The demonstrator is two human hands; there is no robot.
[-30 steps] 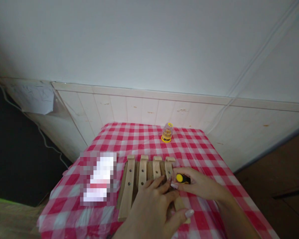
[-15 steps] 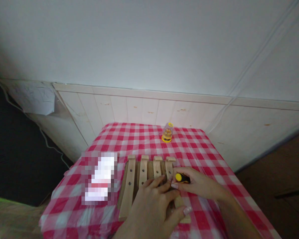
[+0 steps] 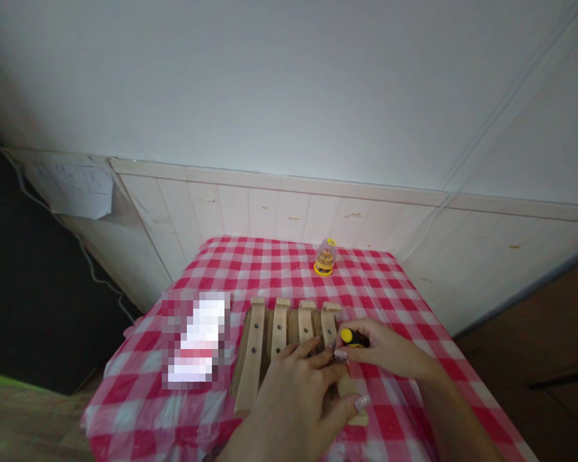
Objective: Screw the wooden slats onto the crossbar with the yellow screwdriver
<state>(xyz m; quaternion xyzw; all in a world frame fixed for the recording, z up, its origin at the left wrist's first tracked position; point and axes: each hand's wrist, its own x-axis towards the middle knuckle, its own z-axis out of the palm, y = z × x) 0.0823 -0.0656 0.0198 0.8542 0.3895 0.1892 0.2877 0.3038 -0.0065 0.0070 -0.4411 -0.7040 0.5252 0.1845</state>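
Observation:
My left hand [image 3: 293, 401] lies across a wooden slat frame [image 3: 253, 359], its fingers on the slats and its thumb by the lower end of the rightmost slat [image 3: 330, 324]. Several screw holes show in the slats. My right hand [image 3: 383, 350] pinches a screwdriver with a yellow-and-black handle [image 3: 354, 338] just beside that slat. The fingers of my two hands nearly meet there. The screwdriver's shaft and tip are hidden behind my fingers.
The frame stands on a red-and-white checked tablecloth [image 3: 144, 410]. A clear case of yellow-based bits [image 3: 325, 256] sits near the wall, and a pixelated, blurred package [image 3: 196, 340] lies left of the frame. White wooden panelling [image 3: 270, 212] runs behind the table.
The view has drifted slightly. My right hand and the screwdriver have shifted a little up the slat, and my left hand has stayed on the frame.

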